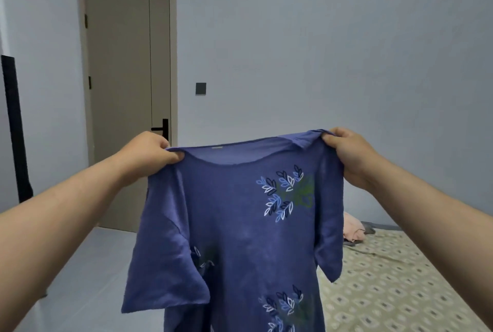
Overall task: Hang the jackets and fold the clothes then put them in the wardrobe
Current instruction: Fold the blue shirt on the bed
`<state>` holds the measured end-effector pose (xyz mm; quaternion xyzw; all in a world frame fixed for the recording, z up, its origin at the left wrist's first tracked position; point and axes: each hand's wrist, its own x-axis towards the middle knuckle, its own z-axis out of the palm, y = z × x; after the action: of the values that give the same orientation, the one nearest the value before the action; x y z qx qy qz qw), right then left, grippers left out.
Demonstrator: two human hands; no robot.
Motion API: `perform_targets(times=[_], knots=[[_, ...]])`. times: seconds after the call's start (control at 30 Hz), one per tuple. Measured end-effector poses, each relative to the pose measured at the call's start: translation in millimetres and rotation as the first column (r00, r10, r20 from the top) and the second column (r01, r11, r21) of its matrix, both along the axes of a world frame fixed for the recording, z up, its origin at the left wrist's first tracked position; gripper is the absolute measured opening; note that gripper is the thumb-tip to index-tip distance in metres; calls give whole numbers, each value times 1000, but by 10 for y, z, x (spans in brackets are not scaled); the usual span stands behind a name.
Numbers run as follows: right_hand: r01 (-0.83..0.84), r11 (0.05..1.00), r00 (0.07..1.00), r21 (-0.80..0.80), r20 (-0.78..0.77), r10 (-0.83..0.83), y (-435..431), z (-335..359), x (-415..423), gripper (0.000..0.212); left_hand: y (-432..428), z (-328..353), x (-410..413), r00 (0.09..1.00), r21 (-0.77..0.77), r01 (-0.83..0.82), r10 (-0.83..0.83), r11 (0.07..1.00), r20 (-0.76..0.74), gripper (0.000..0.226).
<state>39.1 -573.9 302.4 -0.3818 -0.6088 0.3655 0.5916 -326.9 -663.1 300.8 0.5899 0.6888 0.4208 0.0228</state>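
A blue short-sleeved shirt point(234, 225) with leaf prints hangs spread out in the air in front of me. My left hand point(149, 152) pinches its left shoulder beside the neckline. My right hand point(346, 152) grips the right shoulder, where the fabric is bunched. Both arms are stretched forward at chest height. The shirt's hem runs out of the bottom of the view. No wardrobe is in view.
A bed with a patterned cover point(400, 278) lies at the lower right, with pink and grey clothes point(354, 230) heaped at its far end. A closed beige door point(128, 91) stands at the back left. A dark upright object point(14, 123) leans by the left wall. Pale floor point(93, 265) lies below the door.
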Motion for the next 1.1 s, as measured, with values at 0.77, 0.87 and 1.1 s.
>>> perform_targets(times=[0.77, 0.87, 1.1], knots=[[341, 915, 923, 214, 110, -369, -242, 546, 922, 24, -299, 487, 326, 974, -101, 226, -226, 969, 9, 13], [249, 942, 965, 224, 30, -262, -401, 661, 1036, 23, -247, 627, 346, 984, 20, 176, -176, 984, 4, 18], [212, 963, 971, 166, -145, -188, -229, 535, 1183, 21, 327, 624, 557, 978, 126, 90, -63, 988, -198, 22]])
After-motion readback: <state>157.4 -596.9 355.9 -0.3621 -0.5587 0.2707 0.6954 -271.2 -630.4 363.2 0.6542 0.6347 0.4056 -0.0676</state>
